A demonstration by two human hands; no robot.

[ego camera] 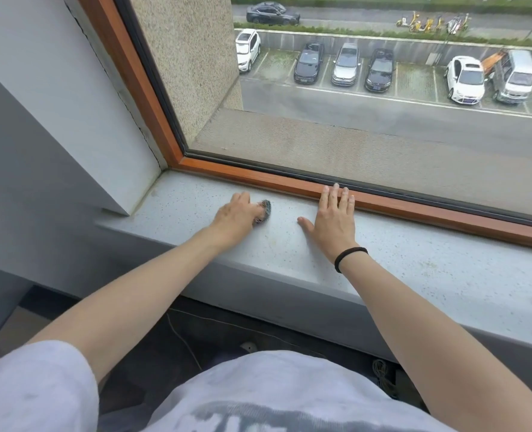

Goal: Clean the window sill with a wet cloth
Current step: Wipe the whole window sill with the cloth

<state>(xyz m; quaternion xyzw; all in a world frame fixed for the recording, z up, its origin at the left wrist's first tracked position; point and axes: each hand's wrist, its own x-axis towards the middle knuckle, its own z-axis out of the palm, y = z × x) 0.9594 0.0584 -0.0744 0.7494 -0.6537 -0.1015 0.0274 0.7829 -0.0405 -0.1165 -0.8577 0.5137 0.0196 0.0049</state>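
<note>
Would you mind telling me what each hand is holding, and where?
The left hand presses a small dark bunched cloth under its fingers; the right hand lies flat, empty, on the grey speckled sill.

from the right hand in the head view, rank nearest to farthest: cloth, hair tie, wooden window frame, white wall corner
1. Wooden window frame: fingertips of right hand touch it.
2. Hair tie: on that wrist.
3. Cloth: left, under left hand.
4. White wall corner: far left.
</note>
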